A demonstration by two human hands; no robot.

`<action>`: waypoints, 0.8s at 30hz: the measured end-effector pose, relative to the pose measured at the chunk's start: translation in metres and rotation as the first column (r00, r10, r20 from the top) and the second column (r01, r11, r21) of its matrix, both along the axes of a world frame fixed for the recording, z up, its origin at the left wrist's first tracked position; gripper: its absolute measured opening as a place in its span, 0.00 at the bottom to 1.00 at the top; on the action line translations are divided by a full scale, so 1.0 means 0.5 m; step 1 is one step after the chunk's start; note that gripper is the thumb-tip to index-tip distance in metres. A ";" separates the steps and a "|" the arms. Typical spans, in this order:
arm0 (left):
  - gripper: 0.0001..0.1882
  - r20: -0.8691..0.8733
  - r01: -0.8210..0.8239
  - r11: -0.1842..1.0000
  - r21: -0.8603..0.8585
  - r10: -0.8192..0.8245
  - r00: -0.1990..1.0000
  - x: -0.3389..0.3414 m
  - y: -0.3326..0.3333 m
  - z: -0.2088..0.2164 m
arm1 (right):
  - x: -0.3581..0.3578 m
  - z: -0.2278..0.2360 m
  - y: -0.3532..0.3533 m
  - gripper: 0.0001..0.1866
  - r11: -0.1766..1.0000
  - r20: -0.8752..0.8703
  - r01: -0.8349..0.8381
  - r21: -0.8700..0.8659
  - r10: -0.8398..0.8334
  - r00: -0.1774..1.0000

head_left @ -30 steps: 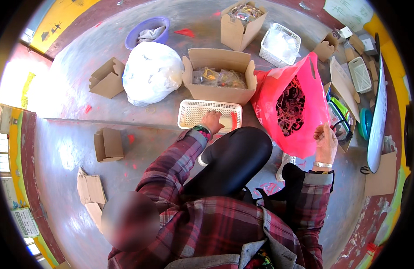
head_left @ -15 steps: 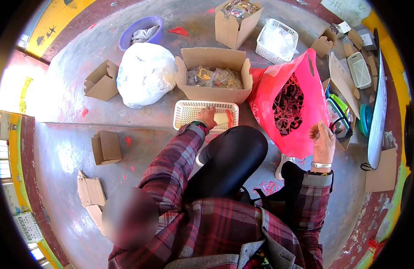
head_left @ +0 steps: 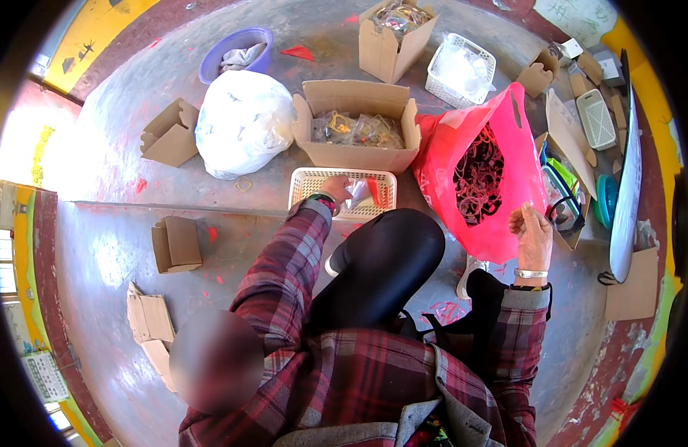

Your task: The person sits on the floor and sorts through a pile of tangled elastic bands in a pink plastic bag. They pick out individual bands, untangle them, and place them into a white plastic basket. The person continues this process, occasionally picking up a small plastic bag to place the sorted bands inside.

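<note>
My left hand (head_left: 333,187) is over a shallow cream plastic basket (head_left: 303,195) in front of me. Its fingers pinch a small whitish plastic bag (head_left: 357,193), beside a red piece (head_left: 374,192) in the basket. To the right stands a large pink plastic bag (head_left: 441,167), its mouth open toward me. Dark and pinkish-red loops, like bands or cords, fill it (head_left: 481,179). By the bag's right edge, my right hand (head_left: 534,237) has curled fingers pressed together; whatever they hold is too small to make out.
Behind the basket sits a cardboard box (head_left: 359,157) of bagged items, flanked by a stuffed white sack (head_left: 243,127). Farther back are a purple basin (head_left: 263,59), a tall carton (head_left: 389,56) and a white basket (head_left: 448,91). Small cartons (head_left: 182,246) lie left; a floor step crosses there.
My left hand has shifted slightly left within the basket, and a whitish plastic bag now shows lifted at its fingertips. My right hand has barely moved beside the pink bag.
</note>
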State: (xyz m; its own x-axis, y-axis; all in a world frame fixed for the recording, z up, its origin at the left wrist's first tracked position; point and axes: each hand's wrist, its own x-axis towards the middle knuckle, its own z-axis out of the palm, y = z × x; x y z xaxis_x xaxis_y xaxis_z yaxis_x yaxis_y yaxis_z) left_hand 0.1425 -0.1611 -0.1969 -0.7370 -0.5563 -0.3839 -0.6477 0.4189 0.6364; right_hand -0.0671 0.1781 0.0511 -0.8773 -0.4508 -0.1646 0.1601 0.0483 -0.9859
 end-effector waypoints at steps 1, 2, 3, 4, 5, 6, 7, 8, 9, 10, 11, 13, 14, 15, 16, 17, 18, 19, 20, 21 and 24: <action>0.20 0.009 0.009 1.000 -0.021 -0.009 1.000 0.003 -0.006 -0.005 | 0.001 0.001 -0.001 0.14 1.000 0.001 -0.002 0.002 0.002 1.000; 0.20 0.015 0.023 0.999 -0.040 -0.023 1.000 0.000 -0.008 0.000 | 0.001 0.001 0.000 0.14 1.000 -0.001 -0.002 0.008 0.002 1.000; 0.19 0.012 0.048 0.998 -0.033 -0.048 0.999 -0.003 -0.011 0.006 | 0.000 0.000 0.001 0.14 1.000 -0.004 -0.001 0.014 0.001 1.000; 0.19 0.009 0.074 0.997 -0.027 -0.074 0.997 -0.006 -0.014 0.011 | 0.000 0.000 0.002 0.14 1.000 -0.006 0.000 0.020 0.000 1.000; 0.19 0.009 0.093 0.995 -0.021 -0.093 0.996 -0.002 -0.018 0.017 | 0.002 0.000 0.001 0.14 1.000 -0.004 -0.005 0.023 0.005 1.000; 0.19 0.004 0.097 0.995 -0.013 -0.096 0.995 0.003 -0.025 0.009 | 0.003 0.000 -0.001 0.14 1.000 -0.002 -0.010 0.026 0.010 1.000; 0.19 0.000 0.100 0.995 -0.006 -0.100 0.995 0.008 -0.033 -0.003 | 0.005 0.000 -0.003 0.14 0.999 0.001 -0.015 0.030 0.015 1.000; 0.19 -0.006 0.108 0.994 -0.001 -0.108 0.994 0.008 -0.036 -0.004 | 0.005 0.000 -0.002 0.14 0.999 -0.003 -0.018 0.033 0.018 1.000; 0.19 0.025 0.127 0.991 -0.037 -0.126 0.992 0.007 -0.037 -0.005 | 0.005 -0.001 -0.002 0.14 0.999 -0.006 -0.021 0.035 0.021 1.000; 0.19 0.057 0.147 0.986 -0.073 -0.143 0.988 0.006 -0.037 -0.007 | 0.004 -0.001 -0.002 0.14 0.999 -0.009 -0.024 0.038 0.025 1.000; 0.18 0.088 0.168 0.980 -0.109 -0.159 0.983 0.005 -0.038 -0.008 | 0.004 -0.001 -0.001 0.14 0.999 -0.007 -0.027 0.036 0.028 1.000; 0.17 -0.010 0.093 0.993 -0.077 -0.094 0.995 0.011 -0.035 -0.019 | 0.003 -0.002 -0.001 0.14 0.999 -0.004 -0.034 0.031 0.034 0.999; 0.16 -0.059 0.057 0.997 -0.058 -0.061 0.996 0.012 -0.032 -0.020 | 0.003 -0.002 -0.001 0.14 0.999 -0.005 -0.031 0.039 0.032 0.999; 0.16 -0.050 0.044 0.998 -0.055 -0.046 0.998 0.012 -0.030 -0.021 | 0.003 -0.003 0.000 0.14 0.999 -0.006 -0.029 0.046 0.029 1.000; 0.15 -0.041 0.030 0.998 -0.053 -0.032 0.999 0.010 -0.028 -0.023 | 0.003 -0.003 0.000 0.14 0.998 -0.007 -0.026 0.053 0.026 1.000; 0.15 -0.029 0.013 0.999 -0.052 -0.014 0.999 0.014 -0.029 -0.023 | 0.003 -0.003 -0.001 0.14 0.998 -0.007 -0.033 0.051 0.033 0.999; 0.14 -0.034 -0.005 0.999 -0.035 0.003 0.999 0.017 -0.031 -0.031 | 0.005 -0.003 -0.003 0.14 0.998 -0.006 -0.040 0.049 0.040 0.999; 0.13 -0.038 -0.022 1.000 -0.017 0.021 0.999 0.021 -0.032 -0.042 | 0.006 -0.003 -0.004 0.14 0.998 -0.005 -0.047 0.047 0.047 0.999; 0.13 -0.046 -0.032 0.999 0.003 0.033 0.998 0.016 -0.029 -0.034 | 0.005 -0.003 -0.003 0.14 0.998 -0.008 -0.047 0.051 0.047 0.999; 0.12 -0.029 -0.028 1.000 -0.013 0.028 0.999 0.011 -0.025 -0.026 | 0.005 -0.003 -0.002 0.14 0.997 -0.010 -0.047 0.055 0.047 0.999; 0.11 -0.002 -0.030 0.998 -0.061 0.030 1.000 0.011 -0.015 -0.003 | 0.004 -0.005 -0.001 0.14 0.997 -0.015 -0.052 0.062 0.053 0.998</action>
